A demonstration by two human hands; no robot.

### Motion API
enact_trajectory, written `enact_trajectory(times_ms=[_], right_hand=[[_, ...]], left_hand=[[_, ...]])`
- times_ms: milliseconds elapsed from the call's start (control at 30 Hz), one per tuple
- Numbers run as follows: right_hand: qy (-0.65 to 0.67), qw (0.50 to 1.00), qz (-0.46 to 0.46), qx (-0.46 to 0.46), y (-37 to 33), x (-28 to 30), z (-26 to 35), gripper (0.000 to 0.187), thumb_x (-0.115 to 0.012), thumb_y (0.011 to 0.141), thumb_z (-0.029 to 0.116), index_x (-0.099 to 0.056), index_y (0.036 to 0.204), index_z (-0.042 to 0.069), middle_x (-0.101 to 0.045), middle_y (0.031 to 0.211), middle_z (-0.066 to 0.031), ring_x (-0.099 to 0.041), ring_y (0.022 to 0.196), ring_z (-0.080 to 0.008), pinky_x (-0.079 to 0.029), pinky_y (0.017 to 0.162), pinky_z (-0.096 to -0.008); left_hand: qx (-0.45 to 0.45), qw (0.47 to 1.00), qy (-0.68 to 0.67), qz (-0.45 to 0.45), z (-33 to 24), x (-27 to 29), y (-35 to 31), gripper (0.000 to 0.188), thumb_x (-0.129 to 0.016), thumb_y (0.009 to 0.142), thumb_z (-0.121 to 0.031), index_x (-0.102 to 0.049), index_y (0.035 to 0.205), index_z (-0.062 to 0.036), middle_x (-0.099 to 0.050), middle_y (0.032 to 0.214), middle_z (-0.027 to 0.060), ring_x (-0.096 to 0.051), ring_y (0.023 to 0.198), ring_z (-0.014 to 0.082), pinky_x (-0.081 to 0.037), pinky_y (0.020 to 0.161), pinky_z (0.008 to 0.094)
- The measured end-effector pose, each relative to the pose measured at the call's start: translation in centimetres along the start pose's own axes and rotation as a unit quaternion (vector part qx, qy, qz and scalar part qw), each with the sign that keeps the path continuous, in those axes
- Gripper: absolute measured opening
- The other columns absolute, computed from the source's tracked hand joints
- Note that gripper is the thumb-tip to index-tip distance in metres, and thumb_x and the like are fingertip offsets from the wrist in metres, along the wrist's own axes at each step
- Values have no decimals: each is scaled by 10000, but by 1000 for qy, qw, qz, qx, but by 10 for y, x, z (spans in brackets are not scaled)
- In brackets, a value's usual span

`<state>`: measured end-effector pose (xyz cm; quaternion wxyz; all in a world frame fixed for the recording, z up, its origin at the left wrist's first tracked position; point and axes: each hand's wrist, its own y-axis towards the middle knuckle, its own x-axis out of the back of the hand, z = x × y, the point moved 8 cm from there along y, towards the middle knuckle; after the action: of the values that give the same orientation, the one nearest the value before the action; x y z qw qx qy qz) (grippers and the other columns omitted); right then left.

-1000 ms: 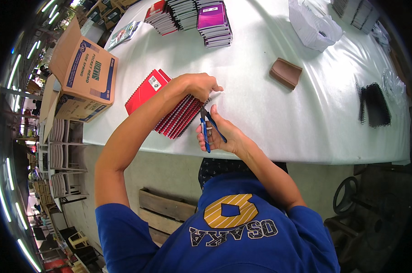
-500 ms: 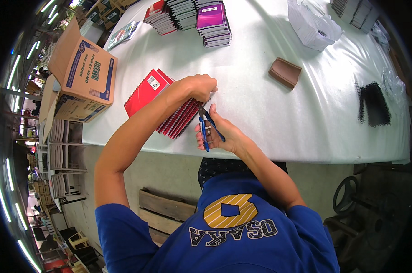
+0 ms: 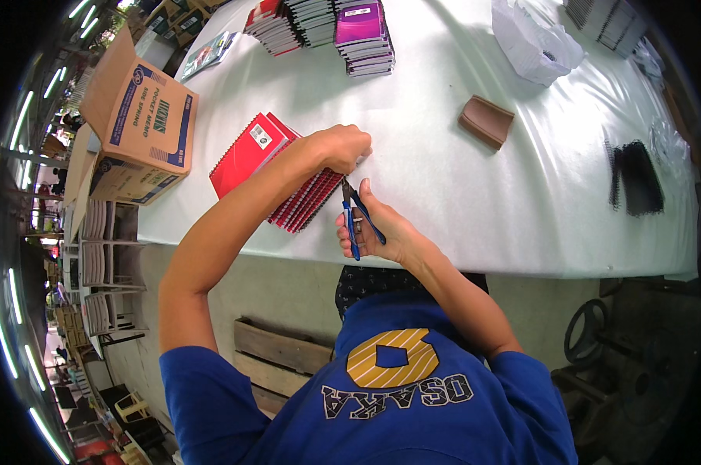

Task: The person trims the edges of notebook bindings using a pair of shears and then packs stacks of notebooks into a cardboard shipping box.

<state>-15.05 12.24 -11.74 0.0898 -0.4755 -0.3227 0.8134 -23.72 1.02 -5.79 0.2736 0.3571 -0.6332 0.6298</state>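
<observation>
A stack of red spiral notebooks (image 3: 240,159) lies fanned out at the near left of the white table, its coil edges turned toward me. My left hand (image 3: 341,147) is closed over the stack's right end, fingers curled on a notebook there. What lies under the fingers is partly hidden. In my right hand (image 3: 377,229) I hold blue-handled cutting pliers (image 3: 353,225), with the handles spread apart. Their dark jaws point away from me, close to the coil ends just below my left hand.
An open cardboard box (image 3: 145,116) stands at the left table edge. Purple-covered notebooks (image 3: 364,39) are stacked at the far side. A brown curved block (image 3: 486,122), a white bag (image 3: 532,43) and black spiral coils (image 3: 639,178) are on the right. A wooden bench (image 3: 281,353) sits below the table.
The pliers and my right hand have shifted very slightly right and nearer to me. My left hand stays at the notebooks' right end.
</observation>
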Motion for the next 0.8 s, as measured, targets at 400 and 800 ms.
enact_trajectory(times_ms=[400,800], right_hand=[[-14,998,36,51,7,-1,21,740,-250,930,721,-504,777,42,-411,632,-28,-382,540,-157,-374,521,-301],[31,998,7,-53,2,11,5,743,-241,930,715,-515,865,28,-484,736,-80,-461,640,-208,-453,629,-358]], left_hand=[[-24,996,-72,-45,13,6,1,559,-672,658,4,-632,1214,-37,-676,943,258,-666,883,389,-528,747,427],[-12,994,3,-108,1,4,5,375,-601,660,57,-649,1029,16,-660,850,254,-653,827,422,-520,712,461]])
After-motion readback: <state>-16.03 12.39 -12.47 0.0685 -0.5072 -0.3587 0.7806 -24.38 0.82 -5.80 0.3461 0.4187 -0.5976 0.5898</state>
